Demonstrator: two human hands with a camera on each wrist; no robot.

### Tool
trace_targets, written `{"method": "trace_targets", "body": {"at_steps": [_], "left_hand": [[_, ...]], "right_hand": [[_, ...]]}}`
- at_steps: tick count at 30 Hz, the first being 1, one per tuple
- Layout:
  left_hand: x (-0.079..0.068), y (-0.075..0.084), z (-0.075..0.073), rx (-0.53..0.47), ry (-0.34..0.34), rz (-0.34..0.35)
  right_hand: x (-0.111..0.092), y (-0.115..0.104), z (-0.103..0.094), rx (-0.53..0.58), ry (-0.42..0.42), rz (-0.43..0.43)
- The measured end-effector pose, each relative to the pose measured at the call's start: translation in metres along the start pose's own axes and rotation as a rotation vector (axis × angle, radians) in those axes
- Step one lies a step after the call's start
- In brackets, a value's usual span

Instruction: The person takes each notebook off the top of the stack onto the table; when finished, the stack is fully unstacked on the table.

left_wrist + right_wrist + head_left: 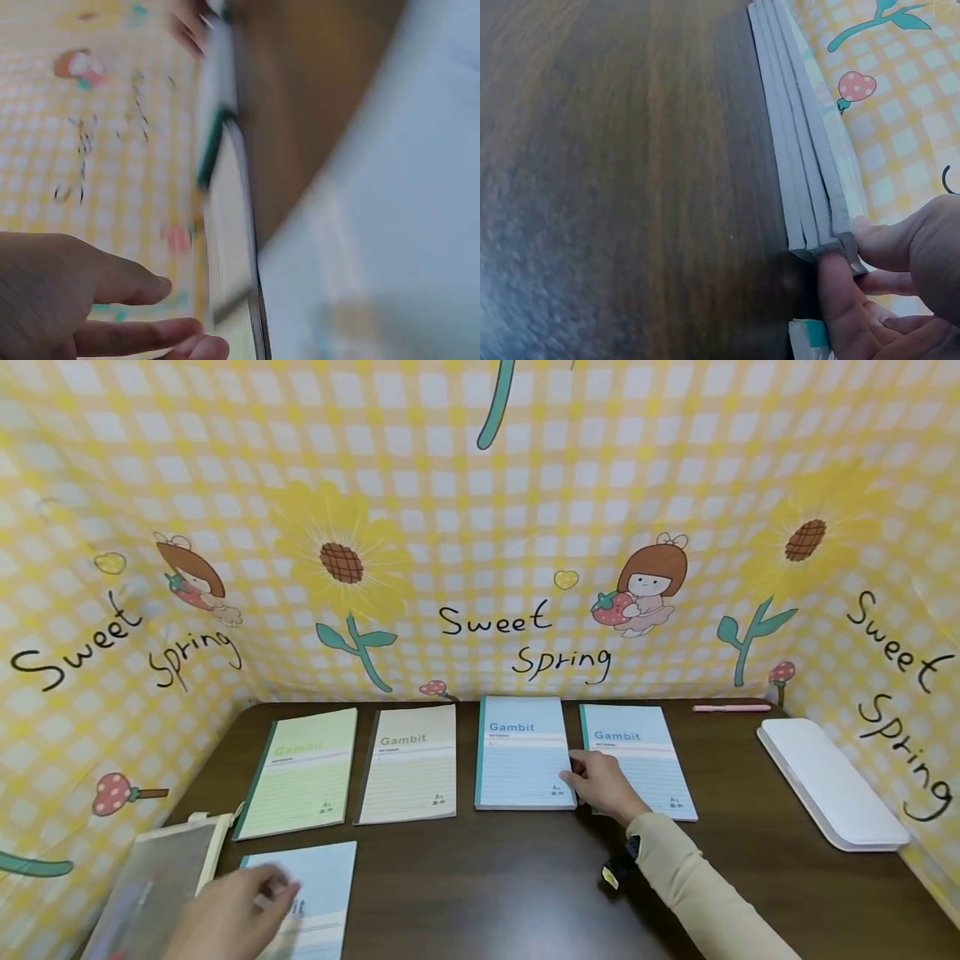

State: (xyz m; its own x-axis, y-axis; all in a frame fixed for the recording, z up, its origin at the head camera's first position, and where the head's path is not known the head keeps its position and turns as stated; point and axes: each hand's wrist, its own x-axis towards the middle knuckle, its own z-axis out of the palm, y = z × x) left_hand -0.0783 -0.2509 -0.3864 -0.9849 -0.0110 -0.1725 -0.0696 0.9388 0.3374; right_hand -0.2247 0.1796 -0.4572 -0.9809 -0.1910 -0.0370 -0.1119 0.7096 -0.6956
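Note:
My right hand [606, 783] pinches the right edge of a stack of blue notebooks [517, 781], near its front corner. In the right wrist view the thumb [889, 244] lies on top of the stack [799, 142] while other fingers press its side. Partly behind that hand, another light-blue notebook [637, 718] lies to the right. At lower left, my left hand [228, 914] is over a blue notebook [330, 881], covering part of its cover; its thumb and fingers stand apart with nothing between them. In the left wrist view this notebook [420, 172] looks blurred.
A green notebook [296, 785] and a beige notebook [412, 785] lie left of the stack. A translucent zip pouch [161, 852] sits at the table's left edge. Toward the right are a white case [832, 785] and a pink pen [731, 708]. Checked cloth [450, 518] walls the table.

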Motion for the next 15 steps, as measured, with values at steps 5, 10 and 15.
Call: {"method": "trace_targets", "body": {"at_steps": [5,10,15], "left_hand": [[0.074,0.059,0.023,-0.214,0.076,0.235],[0.142,0.133,0.047,-0.366,-0.007,0.292],[0.177,0.177,0.074,-0.303,0.002,0.262]], "right_hand": [[0.000,0.001,0.001,-0.004,0.011,-0.001],[0.002,0.003,0.003,0.012,0.015,0.001],[0.002,0.002,0.004,0.031,0.016,0.021]]}}
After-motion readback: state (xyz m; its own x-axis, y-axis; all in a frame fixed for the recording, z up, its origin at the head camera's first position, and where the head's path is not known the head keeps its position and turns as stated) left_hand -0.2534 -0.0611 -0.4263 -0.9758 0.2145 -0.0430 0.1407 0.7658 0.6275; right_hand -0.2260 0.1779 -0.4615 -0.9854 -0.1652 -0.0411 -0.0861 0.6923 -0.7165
